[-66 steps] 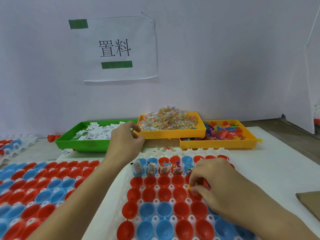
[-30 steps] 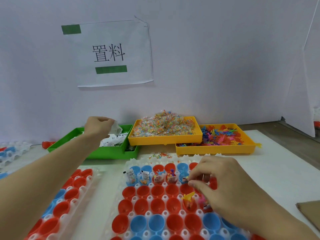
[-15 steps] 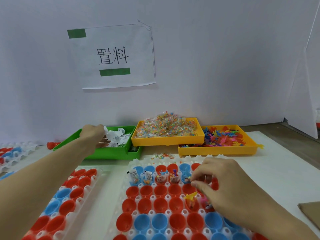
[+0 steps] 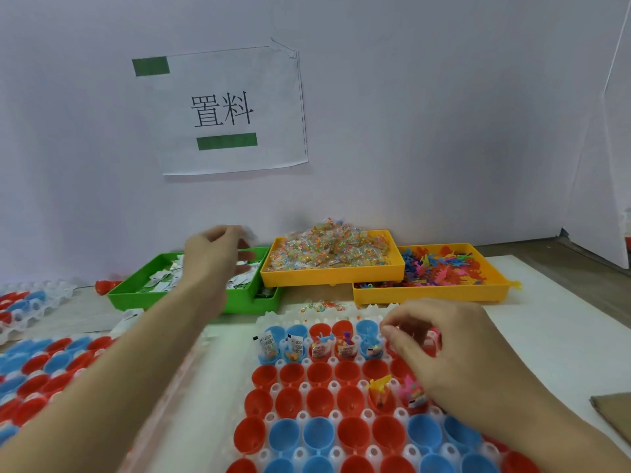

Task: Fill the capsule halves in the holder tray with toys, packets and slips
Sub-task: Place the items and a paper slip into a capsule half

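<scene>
The white holder tray holds rows of red and blue capsule halves. Several halves in the second row from the back carry slips, packets and toys. A yellow toy and a pink toy stand in two red halves further forward. My left hand hovers above the green tray of white slips, fingers closed on a blurred white slip. My right hand rests over the holder tray's right side with curled, pinched fingers; what they hold is hidden.
A yellow tray of clear packets sits behind the holder tray, and another yellow tray of coloured toys to its right. More capsule trays lie at the left. Cardboard is at the right edge. A paper sign hangs on the wall.
My left hand went from beside the holder tray to the green tray, closed on a slip and has now lifted up and to the right. My right hand set down the yellow toy.
</scene>
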